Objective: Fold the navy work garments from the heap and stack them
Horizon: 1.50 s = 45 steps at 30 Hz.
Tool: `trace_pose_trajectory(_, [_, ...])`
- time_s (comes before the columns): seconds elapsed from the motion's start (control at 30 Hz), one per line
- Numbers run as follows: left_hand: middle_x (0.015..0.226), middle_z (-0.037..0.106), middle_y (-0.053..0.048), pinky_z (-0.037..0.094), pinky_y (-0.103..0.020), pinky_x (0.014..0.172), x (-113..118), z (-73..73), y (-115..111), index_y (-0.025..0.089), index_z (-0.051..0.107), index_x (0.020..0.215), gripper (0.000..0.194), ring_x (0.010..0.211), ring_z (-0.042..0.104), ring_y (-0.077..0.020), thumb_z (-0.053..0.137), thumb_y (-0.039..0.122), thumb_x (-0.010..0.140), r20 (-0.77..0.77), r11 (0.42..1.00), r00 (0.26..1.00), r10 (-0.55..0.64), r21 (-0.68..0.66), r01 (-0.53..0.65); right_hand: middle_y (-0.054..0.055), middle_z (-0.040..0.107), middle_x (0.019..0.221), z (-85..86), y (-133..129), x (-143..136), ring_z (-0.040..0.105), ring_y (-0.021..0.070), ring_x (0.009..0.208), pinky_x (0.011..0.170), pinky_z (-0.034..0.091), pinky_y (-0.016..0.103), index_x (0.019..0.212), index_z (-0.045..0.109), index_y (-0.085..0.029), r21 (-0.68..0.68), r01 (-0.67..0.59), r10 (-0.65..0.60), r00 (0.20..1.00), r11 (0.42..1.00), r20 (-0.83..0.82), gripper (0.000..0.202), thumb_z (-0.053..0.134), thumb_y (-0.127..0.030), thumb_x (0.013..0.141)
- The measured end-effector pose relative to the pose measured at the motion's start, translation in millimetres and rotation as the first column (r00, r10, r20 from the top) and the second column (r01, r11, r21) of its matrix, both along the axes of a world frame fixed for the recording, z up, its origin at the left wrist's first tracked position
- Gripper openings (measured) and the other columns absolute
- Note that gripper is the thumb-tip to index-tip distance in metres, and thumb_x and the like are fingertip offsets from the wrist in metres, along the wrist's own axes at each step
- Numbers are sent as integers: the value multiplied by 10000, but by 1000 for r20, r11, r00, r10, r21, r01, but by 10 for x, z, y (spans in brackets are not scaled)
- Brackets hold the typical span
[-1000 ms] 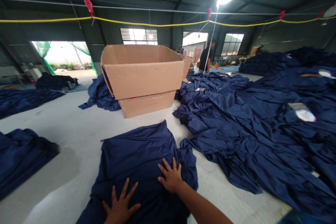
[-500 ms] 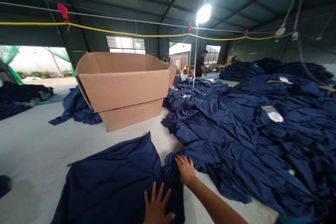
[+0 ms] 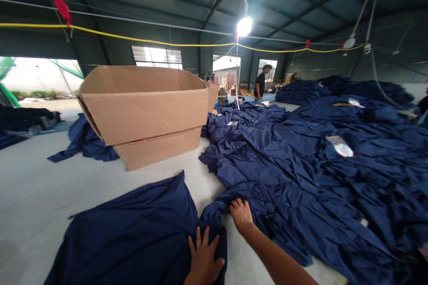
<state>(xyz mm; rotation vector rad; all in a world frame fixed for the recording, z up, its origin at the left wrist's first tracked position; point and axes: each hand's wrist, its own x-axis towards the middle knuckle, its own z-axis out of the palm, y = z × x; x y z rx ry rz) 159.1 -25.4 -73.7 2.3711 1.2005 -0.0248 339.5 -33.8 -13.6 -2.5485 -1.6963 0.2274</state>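
A navy garment (image 3: 133, 231) lies spread on the pale tabletop in front of me. My left hand (image 3: 204, 256) rests palm down on its right side, fingers spread. Just right of it, a bunched strip of navy cloth (image 3: 212, 214) runs from the garment toward the large pile. My right hand (image 3: 241, 216) is at the near edge of the pile of navy garments (image 3: 267, 156), its fingers curled over the cloth there. The fingertips are partly hidden in the folds.
A large open cardboard box (image 3: 150, 116) stands beyond the spread garment, with more navy cloth (image 3: 88, 142) behind its left side. Labels in clear bags (image 3: 340, 146) lie on the pile. A yellow cable (image 3: 150, 44) hangs overhead. A person (image 3: 260, 82) stands far back.
The view has turned slightly right, so the box and garment sit further left. My right hand has moved right along the cloth, its fingers now more curled. My left hand stays flat on the garment.
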Motion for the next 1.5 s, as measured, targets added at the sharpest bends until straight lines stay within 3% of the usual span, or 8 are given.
trace_pose_trajectory(0.2, [1175,591,-148,351,-373,1032,140,458,-15,130,571,1150,445,1146,509,-236,447,286,752,516,977,842,154,-206,-53,165,684,948,304,255,-99,633,277,943,804,454,401,948,671,-184,-7,96,-95,971,995,-218,261,458,-120,812])
trace_pose_trajectory(0.47, [1173,590,-72,515,-320,725,-42,772,-135,332,135,1364,836,943,629,-199,646,408,706,514,531,428,744,-843,88,90,655,724,319,607,-511,649,187,724,643,518,284,862,627,-142,31,47,-16,774,998,-633,214,441,-248,866])
trace_pose_trajectory(0.53, [1239,561,-86,501,-279,806,-184,822,-78,271,186,1359,779,1012,609,-173,621,245,713,546,596,366,754,-802,-31,67,647,717,312,624,-636,631,148,629,599,524,275,927,614,-133,54,-7,44,711,998,-702,248,400,-252,884])
trace_pose_trajectory(0.67, [1257,568,-85,464,-186,851,-652,967,166,162,321,1314,610,1056,587,-121,512,159,735,399,703,599,695,-553,-447,57,667,873,291,660,-693,637,147,767,731,513,284,1071,605,-160,127,-22,103,728,992,-678,322,439,-121,798])
trace_pose_trajectory(0.97, [1044,680,-96,432,-329,861,-1993,1217,655,193,649,819,211,1052,589,-283,610,157,616,-22,760,773,635,-161,-629,47,673,1055,-114,674,-794,599,146,998,893,419,245,1226,551,-203,70,-88,110,882,994,-459,429,429,-123,822])
trace_pose_trajectory(1.27, [1333,454,-169,276,-600,957,-2299,1085,534,183,463,1214,452,1233,389,-395,431,381,810,-166,594,571,804,175,-785,61,680,1035,-280,704,-1063,620,152,953,828,434,241,1253,521,-186,1,-153,142,908,988,-394,394,409,-313,897])
trace_pose_trajectory(1.4, [1339,383,-233,376,-563,868,-2352,893,460,199,268,1377,621,1184,433,-430,341,499,838,-193,414,395,898,73,-907,55,605,1175,-296,662,-1133,509,169,1130,966,332,283,1178,581,-234,56,-209,215,910,976,-355,346,453,-326,870])
trace_pose_trajectory(1.5, [1264,434,-243,433,-469,837,-2424,756,429,194,141,1436,729,1111,523,-366,420,475,824,-202,419,404,892,32,-908,12,597,1167,-305,615,-1168,490,178,1127,957,325,303,1069,625,-272,62,-250,255,899,966,-355,281,534,-300,804])
